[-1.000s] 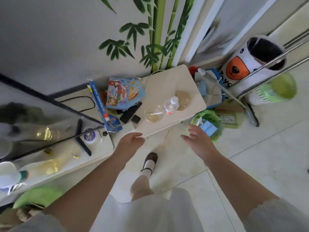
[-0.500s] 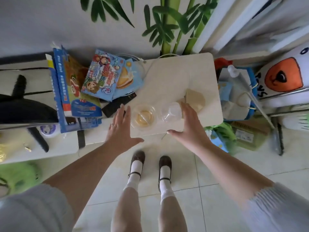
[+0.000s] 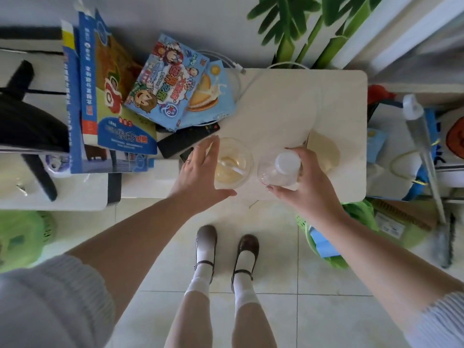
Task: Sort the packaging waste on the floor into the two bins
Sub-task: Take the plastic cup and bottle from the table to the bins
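Observation:
A clear plastic bottle (image 3: 281,169) with a white cap stands on the low white table (image 3: 288,101); my right hand (image 3: 308,184) curls round it from the right. Beside it on the left sits a clear plastic cup (image 3: 233,163) holding yellowish residue. My left hand (image 3: 198,174) has straight fingers along the cup's left side and its thumb under the near rim. A round beige lid (image 3: 325,151) lies just right of the bottle. A green basket (image 3: 326,237) with blue packaging stands on the floor below my right wrist. Another green basket (image 3: 22,234) is at the far left.
Colourful snack boxes (image 3: 175,84) and a tall blue carton (image 3: 100,101) lean at the table's left. A black remote (image 3: 185,139) lies near my left hand. At the right stand a blue bag (image 3: 391,151), cardboard and a mop handle (image 3: 426,156). My shoes (image 3: 226,247) stand on the tiled floor.
The view has closed in on the table. My right hand has wrapped round the bottle. My left hand has slid right to the cup's side.

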### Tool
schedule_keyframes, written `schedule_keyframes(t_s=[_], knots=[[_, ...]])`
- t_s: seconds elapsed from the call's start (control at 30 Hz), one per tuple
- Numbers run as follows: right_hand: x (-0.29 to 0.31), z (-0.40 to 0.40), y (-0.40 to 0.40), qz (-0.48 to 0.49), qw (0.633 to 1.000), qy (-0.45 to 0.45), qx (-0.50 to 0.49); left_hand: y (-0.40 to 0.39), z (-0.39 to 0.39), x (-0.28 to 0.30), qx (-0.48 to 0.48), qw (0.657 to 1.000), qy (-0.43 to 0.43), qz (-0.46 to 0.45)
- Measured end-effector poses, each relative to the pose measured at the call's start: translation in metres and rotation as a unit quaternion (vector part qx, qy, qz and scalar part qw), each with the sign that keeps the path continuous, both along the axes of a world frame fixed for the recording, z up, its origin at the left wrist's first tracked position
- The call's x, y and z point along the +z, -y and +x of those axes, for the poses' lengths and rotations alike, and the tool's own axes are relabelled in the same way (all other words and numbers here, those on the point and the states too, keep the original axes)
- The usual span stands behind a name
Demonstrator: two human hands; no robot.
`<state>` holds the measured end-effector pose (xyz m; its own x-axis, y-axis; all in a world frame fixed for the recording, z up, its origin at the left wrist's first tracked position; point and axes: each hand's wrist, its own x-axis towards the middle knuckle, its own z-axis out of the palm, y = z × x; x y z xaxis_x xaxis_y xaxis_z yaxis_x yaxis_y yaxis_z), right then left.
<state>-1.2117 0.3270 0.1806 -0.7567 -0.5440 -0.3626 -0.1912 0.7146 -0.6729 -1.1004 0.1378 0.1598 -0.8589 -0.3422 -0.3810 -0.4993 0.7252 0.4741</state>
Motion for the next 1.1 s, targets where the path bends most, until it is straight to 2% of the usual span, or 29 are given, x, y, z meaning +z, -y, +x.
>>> schedule_keyframes(t_s=[0.2,0.4,0.57,0.7,0.93,1.1], knots=[[0.027,0.018,-0.003,-0.039,0.998,0.034,-0.019,-0.004,0.04,0.023,0.093,0.995,0.009,0.017],[0.07,0.067,0.013,-0.056,0.995,0.074,0.027,-0.012,0.119,0.059,0.228,0.973,0.009,0.038],[0.094,0.129,0.033,-0.053,0.991,0.095,0.075,-0.036,0.205,0.095,0.406,0.909,-0.006,0.093],[0.105,0.187,0.072,-0.053,0.981,0.128,0.133,-0.04,0.285,0.111,0.52,0.851,-0.005,0.073],[0.095,0.303,0.157,-0.046,0.96,0.13,0.244,-0.02,0.421,0.106,0.641,0.766,-0.007,0.046],[0.081,0.409,0.205,-0.025,0.945,0.127,0.299,0.008,0.521,0.102,0.682,0.729,-0.035,0.049]])
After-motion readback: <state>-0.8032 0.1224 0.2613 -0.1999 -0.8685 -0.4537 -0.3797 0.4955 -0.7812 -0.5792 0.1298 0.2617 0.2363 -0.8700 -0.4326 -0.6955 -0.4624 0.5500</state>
